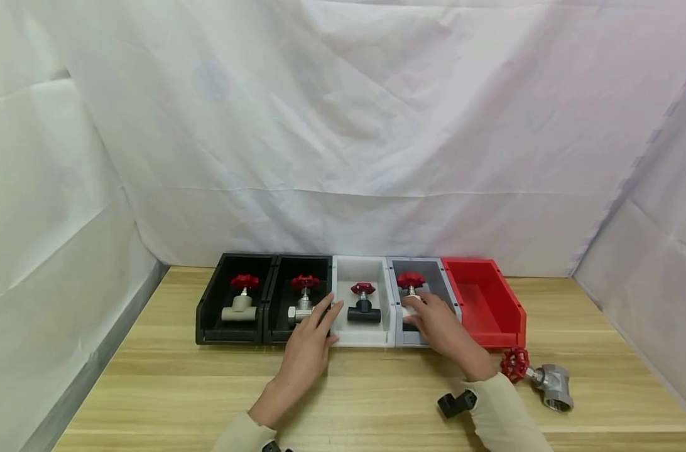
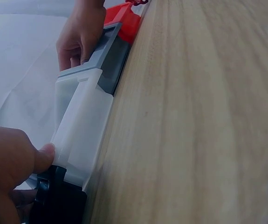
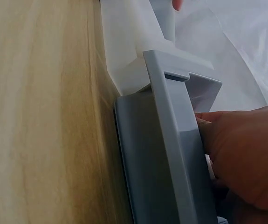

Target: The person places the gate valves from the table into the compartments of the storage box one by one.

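In the head view my right hand (image 1: 440,323) reaches into the grey bin (image 1: 441,285) and grips a white valve with a red handwheel (image 1: 411,280); the fingers cover part of its body. My left hand (image 1: 308,351) rests with fingers loosely extended over the wall between a black bin (image 1: 283,267) and the white bin (image 1: 348,270). In the left wrist view its thumb (image 2: 45,156) touches the white bin's front rim. Within the white bin lies a black valve (image 1: 364,310); a metal valve (image 1: 305,300) sits in the black bin, partly behind the left fingers.
A beige valve (image 1: 241,307) lies in the leftmost black bin (image 1: 207,314). The red bin (image 1: 475,298) ends the row at the right. On the wooden table (image 1: 377,395), a metal valve with a red wheel (image 1: 555,386) lies in front of it. White cloth (image 1: 343,125) hangs behind.
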The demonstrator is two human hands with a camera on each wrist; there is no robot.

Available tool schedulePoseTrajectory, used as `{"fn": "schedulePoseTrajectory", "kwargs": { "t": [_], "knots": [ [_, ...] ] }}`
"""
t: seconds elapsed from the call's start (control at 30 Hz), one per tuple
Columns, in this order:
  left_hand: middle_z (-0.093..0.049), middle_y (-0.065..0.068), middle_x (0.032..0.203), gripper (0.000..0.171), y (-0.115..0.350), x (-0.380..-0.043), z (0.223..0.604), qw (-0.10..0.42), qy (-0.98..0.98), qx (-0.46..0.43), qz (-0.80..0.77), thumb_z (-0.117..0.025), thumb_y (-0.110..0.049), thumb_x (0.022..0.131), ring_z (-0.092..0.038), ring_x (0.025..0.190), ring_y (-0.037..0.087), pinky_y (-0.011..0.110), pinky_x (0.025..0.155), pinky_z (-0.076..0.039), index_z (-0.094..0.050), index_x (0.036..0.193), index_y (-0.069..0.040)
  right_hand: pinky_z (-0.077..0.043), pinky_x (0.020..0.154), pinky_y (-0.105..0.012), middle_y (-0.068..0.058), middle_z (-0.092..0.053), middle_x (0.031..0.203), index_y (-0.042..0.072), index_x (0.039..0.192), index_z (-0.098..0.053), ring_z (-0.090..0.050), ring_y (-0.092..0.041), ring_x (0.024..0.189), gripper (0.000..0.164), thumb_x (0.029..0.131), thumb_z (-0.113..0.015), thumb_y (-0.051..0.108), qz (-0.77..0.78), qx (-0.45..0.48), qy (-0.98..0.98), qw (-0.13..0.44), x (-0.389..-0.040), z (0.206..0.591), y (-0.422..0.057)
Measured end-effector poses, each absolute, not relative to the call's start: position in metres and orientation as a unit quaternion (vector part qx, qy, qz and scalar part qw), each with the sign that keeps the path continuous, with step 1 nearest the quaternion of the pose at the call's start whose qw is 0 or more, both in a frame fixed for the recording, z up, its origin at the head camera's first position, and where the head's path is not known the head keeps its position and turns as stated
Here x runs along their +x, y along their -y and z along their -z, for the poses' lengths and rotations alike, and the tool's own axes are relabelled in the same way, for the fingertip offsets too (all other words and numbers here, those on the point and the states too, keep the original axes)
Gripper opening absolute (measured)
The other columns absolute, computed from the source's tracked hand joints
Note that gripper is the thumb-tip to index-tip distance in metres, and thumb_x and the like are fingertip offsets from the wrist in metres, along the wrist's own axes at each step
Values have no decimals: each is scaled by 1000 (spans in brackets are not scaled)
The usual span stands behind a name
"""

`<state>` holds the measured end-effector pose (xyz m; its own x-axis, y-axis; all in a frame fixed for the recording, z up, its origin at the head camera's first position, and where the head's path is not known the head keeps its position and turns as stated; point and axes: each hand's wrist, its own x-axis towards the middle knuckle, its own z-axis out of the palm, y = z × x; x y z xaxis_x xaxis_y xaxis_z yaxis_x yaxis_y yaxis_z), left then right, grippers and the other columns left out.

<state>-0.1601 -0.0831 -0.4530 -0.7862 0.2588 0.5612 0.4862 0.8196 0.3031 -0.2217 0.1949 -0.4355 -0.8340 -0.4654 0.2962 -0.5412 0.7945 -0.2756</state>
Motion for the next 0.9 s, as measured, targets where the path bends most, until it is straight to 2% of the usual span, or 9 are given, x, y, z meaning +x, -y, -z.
{"fn": "schedulePoseTrajectory", "kwargs": {
  "t": [0.33,0.53,0.9],
  "knots": [
    [-41,9,145,67,82,-161,451,278,911,-210,222,-79,-9,79,-58,84,24,35,65,-48,-50,139,-10,-52,82,-46,-16,-59,116,12,121,-63,-56,-32,105,38,85,-74,18,-174,259,947,73,-225,434,-194],
    [-40,8,147,66,82,-160,451,267,915,-208,219,-77,-10,81,-57,84,23,34,65,-48,-49,140,-11,-51,82,-47,-18,-59,117,11,123,-63,-56,-33,106,40,85,-74,18,-174,248,952,50,-226,433,-193],
    [-39,7,148,68,83,-160,452,260,917,-205,224,-77,-10,81,-57,84,23,35,67,-48,-47,142,-13,-50,85,-47,-18,-60,114,7,123,-63,-57,-34,105,41,84,-74,17,-177,258,948,50,-228,433,-192]
  ]
}}
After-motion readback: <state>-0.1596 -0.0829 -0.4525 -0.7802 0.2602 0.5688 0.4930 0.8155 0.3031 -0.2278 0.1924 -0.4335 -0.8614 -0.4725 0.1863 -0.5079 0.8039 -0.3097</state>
